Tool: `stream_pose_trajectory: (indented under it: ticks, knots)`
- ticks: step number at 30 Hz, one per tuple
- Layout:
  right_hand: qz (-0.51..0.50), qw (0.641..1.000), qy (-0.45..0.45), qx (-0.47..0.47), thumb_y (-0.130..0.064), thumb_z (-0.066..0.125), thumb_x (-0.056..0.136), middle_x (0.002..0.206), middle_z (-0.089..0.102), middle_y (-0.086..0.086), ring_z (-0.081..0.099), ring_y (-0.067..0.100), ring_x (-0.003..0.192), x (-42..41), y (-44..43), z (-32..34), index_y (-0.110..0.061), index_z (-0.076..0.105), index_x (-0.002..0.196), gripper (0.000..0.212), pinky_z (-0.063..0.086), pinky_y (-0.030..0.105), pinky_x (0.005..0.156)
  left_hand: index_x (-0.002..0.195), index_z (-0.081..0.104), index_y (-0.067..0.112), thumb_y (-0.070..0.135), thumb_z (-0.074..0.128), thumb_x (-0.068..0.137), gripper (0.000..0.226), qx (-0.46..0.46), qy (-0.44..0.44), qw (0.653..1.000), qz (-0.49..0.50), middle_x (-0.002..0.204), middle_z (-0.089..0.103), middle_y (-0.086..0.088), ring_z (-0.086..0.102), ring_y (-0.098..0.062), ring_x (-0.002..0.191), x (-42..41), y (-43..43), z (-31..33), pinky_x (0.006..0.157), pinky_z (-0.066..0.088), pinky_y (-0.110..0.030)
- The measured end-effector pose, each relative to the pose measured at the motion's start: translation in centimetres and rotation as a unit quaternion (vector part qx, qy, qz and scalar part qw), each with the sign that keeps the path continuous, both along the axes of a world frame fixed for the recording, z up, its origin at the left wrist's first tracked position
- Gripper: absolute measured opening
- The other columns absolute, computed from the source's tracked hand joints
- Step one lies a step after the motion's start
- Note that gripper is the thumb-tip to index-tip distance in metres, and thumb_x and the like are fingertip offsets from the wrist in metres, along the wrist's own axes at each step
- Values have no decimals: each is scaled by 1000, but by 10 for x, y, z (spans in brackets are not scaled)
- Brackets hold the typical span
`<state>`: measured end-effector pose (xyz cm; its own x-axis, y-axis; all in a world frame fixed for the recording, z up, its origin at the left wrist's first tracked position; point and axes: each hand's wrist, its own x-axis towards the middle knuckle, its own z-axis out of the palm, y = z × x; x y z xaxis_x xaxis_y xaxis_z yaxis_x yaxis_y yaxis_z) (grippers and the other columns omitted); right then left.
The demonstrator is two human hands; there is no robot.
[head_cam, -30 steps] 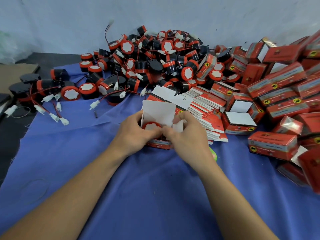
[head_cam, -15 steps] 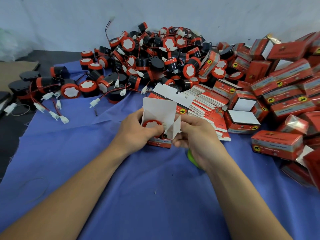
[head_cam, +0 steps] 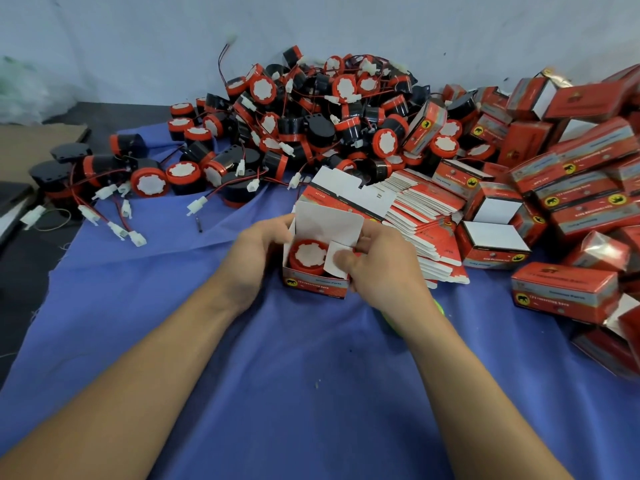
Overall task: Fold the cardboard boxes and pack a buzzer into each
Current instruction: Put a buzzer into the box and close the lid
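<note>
A small red cardboard box (head_cam: 315,287) stands open at the middle of the blue cloth (head_cam: 311,393). Its front carries a yellow round badge with a black animal figure and a line of print too blurred to read. A round red buzzer with a white face (head_cam: 308,256) sits inside. The left hand (head_cam: 252,258) grips the box's left wall. The right hand (head_cam: 381,271) pinches a white side flap (head_cam: 336,261) over the buzzer, and the white lid flap stands upright behind. A stack of flat red boxes (head_cam: 426,216) lies just right of it. A heap of red-and-black wired buzzers (head_cam: 329,116) fills the cloth's far edge, under a pale wall (head_cam: 346,22). Folded red boxes (head_cam: 581,168) with the same badge crowd the right edge.
</note>
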<state>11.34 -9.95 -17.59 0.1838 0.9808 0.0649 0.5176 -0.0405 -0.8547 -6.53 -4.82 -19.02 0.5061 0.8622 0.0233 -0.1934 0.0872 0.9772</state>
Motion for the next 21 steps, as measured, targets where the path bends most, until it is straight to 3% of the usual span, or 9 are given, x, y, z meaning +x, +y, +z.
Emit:
stream_pose_trajectory:
  ticks: [3,6,8,12,15,17,21]
  knots:
    - [-14,1000,8,-4,-9,64,88,85,78,-8,71,24,78,1,4,0,-34,77,107,33,60,50,73,125,73,9,13,28,94,55,-21,9,1000,-2,126,73,-16,67,-32,118,-6,5,0,102,54,-44]
    - [-45,999,18,-14,-14,67,91,78,77,-2,72,26,77,1,8,1,-23,79,93,15,60,50,74,130,70,6,-1,34,95,50,11,38,999,-13,127,73,-16,68,-33,121,-5,6,-1,102,57,-42]
    - [-57,997,23,-38,-18,71,88,71,75,-1,70,22,67,2,12,4,-17,77,84,8,60,46,69,133,67,7,-6,42,97,46,30,56,998,-6,128,73,-13,68,-31,121,-3,6,-2,103,56,-39]
    - [-64,994,28,-87,-27,71,85,61,71,3,57,14,45,1,15,9,-16,73,77,13,47,28,51,130,65,14,-14,46,97,48,41,81,996,0,126,75,-6,70,-22,119,0,5,-2,94,57,-25]
    - [-55,995,23,-79,-27,63,88,77,73,1,63,18,62,-8,17,8,-17,70,88,12,46,28,52,131,65,11,-19,47,94,52,55,101,993,6,127,74,-9,69,-23,117,1,5,-2,95,55,-30]
    - [-59,996,-1,-68,-25,61,91,86,71,-3,66,23,79,-14,19,8,-25,64,96,7,52,31,62,131,66,9,-20,48,92,52,57,105,993,15,127,74,-11,70,-24,115,1,6,-2,95,55,-31]
    - [-74,989,-77,-98,-20,63,89,103,68,7,63,33,100,-14,29,15,-17,65,119,30,50,32,73,128,68,7,-20,50,91,49,49,99,993,29,124,75,-12,72,-22,110,3,6,-3,89,58,-27]
